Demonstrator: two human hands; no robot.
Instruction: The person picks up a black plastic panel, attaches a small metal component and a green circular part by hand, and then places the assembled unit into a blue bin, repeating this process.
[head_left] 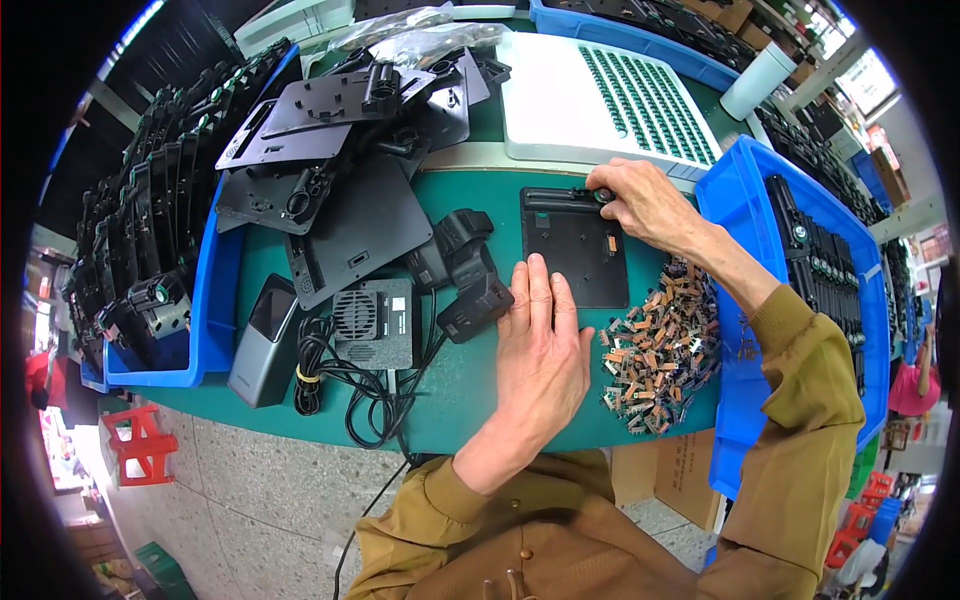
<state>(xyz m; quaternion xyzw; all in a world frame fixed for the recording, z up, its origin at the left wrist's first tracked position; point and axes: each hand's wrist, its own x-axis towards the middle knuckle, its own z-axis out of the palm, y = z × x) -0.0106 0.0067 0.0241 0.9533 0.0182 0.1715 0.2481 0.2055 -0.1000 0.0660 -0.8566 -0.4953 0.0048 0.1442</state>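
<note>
A black plastic panel [575,262] lies flat on the green work surface in front of me, with a tubular housing [556,201] along its far edge. My right hand [640,204] is at the panel's far right corner, thumb and fingers closed round a small round part [603,195] at the housing's end; whether the part is seated there is hidden. My left hand [542,345] lies flat with fingers stretched out, fingertips over the panel's near left edge. Just left of it is a black plastic device with rounded ends [474,308]. A small orange-and-silver piece [612,243] sits on the panel.
Small electronic pieces [662,350] are heaped right of the panel. A blue bin [722,420] of black parts stands right, another blue bin [212,330] left. Stacked panels [365,235], a grey speaker-like box [375,322] and cables [372,400] lie left. Beyond is a white tray [550,90] of small round parts.
</note>
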